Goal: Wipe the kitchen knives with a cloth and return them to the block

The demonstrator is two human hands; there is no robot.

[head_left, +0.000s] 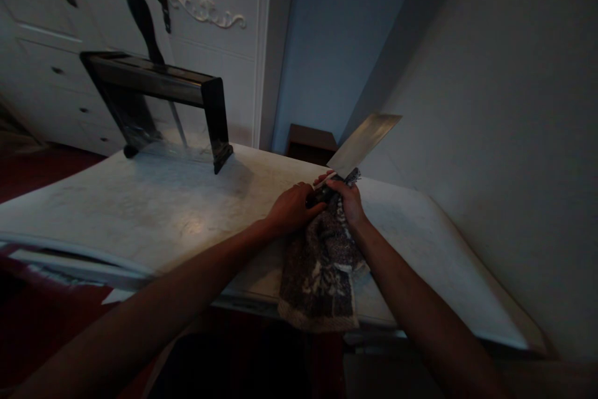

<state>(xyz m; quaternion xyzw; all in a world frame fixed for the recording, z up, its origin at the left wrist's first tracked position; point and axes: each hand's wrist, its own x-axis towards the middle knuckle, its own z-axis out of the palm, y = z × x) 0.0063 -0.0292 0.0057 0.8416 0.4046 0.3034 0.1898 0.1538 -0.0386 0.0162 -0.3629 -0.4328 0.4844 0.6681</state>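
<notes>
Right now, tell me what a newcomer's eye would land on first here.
First, the broad-bladed knife, its blade slanting up right of center. The left hand and right hand are at its handle, with a patterned cloth hanging below them. Then the black-framed rack on the table's far left, a dark handle sticking up from it.

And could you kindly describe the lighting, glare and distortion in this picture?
Head view: dim overall; soft glare on the pale tabletop; dull sheen on the blade; shadowed folds in the cloth; the tabletop's front edge seems bowed, perhaps lens distortion.
</notes>
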